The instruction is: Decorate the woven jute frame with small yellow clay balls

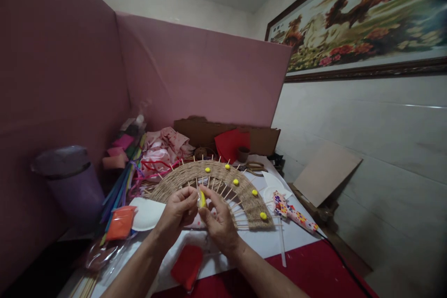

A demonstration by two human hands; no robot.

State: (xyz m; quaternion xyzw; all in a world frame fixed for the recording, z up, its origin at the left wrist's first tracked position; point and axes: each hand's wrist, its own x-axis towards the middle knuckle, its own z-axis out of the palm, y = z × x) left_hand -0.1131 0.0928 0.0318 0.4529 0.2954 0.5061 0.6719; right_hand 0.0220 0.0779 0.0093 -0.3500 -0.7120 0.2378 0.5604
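Observation:
In front of me, my right hand [220, 224] pinches a small yellow clay packet [201, 199] in clear wrapping between thumb and fingers. Close against it, my left hand [181, 206] has its fingertips pressed together; what they hold is too small to make out. Behind both hands lies a half-round woven fan [174, 178] of tan cord on thin wooden sticks. Several yellow clay dots [236, 182] sit on its band, from the top round to the right end. The hands hide part of the fan's lower middle.
A red clay packet [187, 266] lies nearest me, an orange packet [121, 223] at left by a white paper plate piece [146, 214]. Right are a flower-patterned glue gun [293, 214] with a cord, a glue stick [282, 244] and scissors [254, 167]. A bin [71, 181] stands left.

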